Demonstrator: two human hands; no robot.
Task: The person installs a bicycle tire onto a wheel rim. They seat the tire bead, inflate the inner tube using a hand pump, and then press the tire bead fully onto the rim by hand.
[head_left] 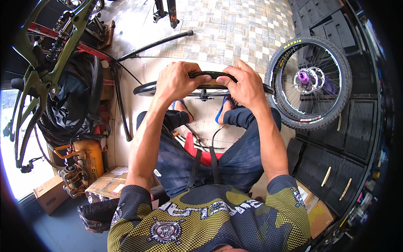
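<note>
A black bicycle wheel point(147, 88) stands upright in front of my knees, seen nearly edge-on from above. Its hub point(204, 95) and some spokes show below the top of the rim. My left hand point(178, 80) is closed around the top left of the wheel, thumb pointing inward. On the other side, my right hand point(246, 85) grips the top right the same way. Between the two thumbs a short black stretch of the wheel's outer edge point(214, 75) arches up. My fingers' far sides and the lower part of the wheel are hidden.
Another wheel with a knobby tyre point(343, 90) leans against dark drawers point(323, 172) at right. At left hang a green bike frame point(69, 46) and black tyres, above a yellow tank point(90, 157) and cardboard boxes point(110, 183). A black stand leg point(159, 43) crosses the tiled floor.
</note>
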